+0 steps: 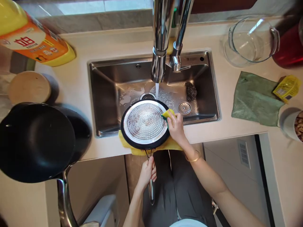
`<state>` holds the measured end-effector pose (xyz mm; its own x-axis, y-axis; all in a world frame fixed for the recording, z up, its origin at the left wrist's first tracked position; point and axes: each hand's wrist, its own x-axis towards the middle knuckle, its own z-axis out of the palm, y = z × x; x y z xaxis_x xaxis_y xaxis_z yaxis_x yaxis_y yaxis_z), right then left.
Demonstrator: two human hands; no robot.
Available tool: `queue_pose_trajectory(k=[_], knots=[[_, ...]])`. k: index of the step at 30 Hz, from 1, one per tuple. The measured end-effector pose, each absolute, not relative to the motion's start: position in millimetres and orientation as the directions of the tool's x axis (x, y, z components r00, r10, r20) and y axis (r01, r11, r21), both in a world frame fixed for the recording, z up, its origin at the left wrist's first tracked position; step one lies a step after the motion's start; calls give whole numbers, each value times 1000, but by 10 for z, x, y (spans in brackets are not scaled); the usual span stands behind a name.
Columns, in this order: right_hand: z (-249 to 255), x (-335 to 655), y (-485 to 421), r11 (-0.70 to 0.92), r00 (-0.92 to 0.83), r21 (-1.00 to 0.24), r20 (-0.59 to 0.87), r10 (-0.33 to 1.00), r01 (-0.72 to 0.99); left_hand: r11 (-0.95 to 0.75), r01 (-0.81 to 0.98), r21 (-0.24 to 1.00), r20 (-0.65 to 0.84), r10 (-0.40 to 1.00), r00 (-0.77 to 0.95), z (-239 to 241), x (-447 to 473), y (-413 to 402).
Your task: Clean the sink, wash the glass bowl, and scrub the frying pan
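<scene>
A black frying pan [145, 124] is held bottom-up over the front edge of the steel sink [104, 94], its silver dotted base facing me. My left hand [147, 171] is closed round the pan's metal handle below the counter edge. My right hand [176, 126] presses a yellow sponge [167, 113] against the pan's right rim. A thin stream of water runs from the chrome faucet [159, 47] just behind the pan. A yellow cloth [170, 144] lies under the pan on the counter edge.
A steel wool ball [190, 90] sits in the sink's back right. On the left are a large black wok [35, 142], a wooden lid [28, 86] and an orange bottle [33, 37]. On the right are a green cloth [255, 98], a glass bowl [251, 41] and a yellow packet [287, 88].
</scene>
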<state>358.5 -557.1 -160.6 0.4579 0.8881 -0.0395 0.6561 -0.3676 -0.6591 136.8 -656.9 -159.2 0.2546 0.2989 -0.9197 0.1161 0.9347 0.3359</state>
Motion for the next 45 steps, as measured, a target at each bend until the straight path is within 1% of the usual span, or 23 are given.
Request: queue_pose_trajectory(k=[1, 3, 6, 10, 15, 20, 23, 28, 34, 38, 41, 45], knots=[[-1588, 3584, -5619, -363, 446, -646, -38, 894, 672, 933, 120, 340, -919, 302, 254, -1604, 1367, -6573], [-1561, 3611, -5579, -347, 395, -575, -45, 918, 741, 929, 125, 349, -915, 308, 260, -1630, 1364, -6578], [-1564, 3698, -5197, -284, 274, -460, -90, 957, 841, 930, 118, 348, -913, 308, 266, -1629, 1369, -6574], [-1572, 3771, -4794, -184, 140, -412, -134, 981, 893, 937, 106, 332, -915, 293, 277, -1577, 1382, -6570], [-1451, 3870, -5032, -3, -36, -381, -95, 995, 924, 937, 106, 332, -925, 302, 231, -1594, 1382, -6593], [-1508, 3967, -4852, 68, -102, -314, -95, 990, 947, 935, 84, 344, -916, 314, 251, -1585, 1411, -6543], [-1537, 4016, -4767, 93, -128, -313, -91, 988, 945, 934, 82, 349, -913, 319, 254, -1579, 1389, -6519], [-1408, 4138, -4888, 162, -199, -329, -79, 977, 930, 917, 150, 369, -914, 330, 234, -1657, 1283, -6546], [-1413, 4039, -4553, 213, -262, -321, -120, 958, 923, 917, 202, 345, -929, 303, 210, -1719, 1244, -6598], [-1339, 4139, -4748, 227, -274, -322, -108, 956, 919, 883, 272, 383, -923, 356, 145, -1769, 1218, -6639], [-1276, 4241, -4893, 232, -280, -325, -107, 954, 917, 851, 328, 411, -911, 391, 127, -1803, 1225, -6650], [-1319, 4158, -4686, 242, -283, -283, -117, 952, 928, 834, 356, 421, -905, 414, 100, -1789, 1275, -6627]])
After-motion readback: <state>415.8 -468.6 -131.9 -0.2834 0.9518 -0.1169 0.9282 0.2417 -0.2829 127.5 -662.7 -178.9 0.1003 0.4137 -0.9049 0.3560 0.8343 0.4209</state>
